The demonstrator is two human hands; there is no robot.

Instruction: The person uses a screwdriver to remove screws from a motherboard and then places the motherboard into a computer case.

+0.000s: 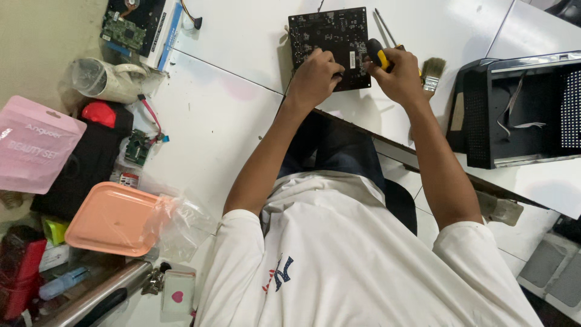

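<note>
Pink flat pouch [33,145], pale lettering, left edge of frame, lying partly over black object. Clear crumpled plastic bag [178,224], lower left, touching peach tray's right end. Small white packet with pink heart [177,292], bottom left, just below bag. White label [353,59] on black circuit board, upper centre. No screens in view.

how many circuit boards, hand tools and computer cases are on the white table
circuit boards: 3, the black one under the left hand, a green one at the far left, a small green one
hand tools: 2, the screwdriver in the right hand, the paintbrush
computer cases: 1, black
total: 6
</note>
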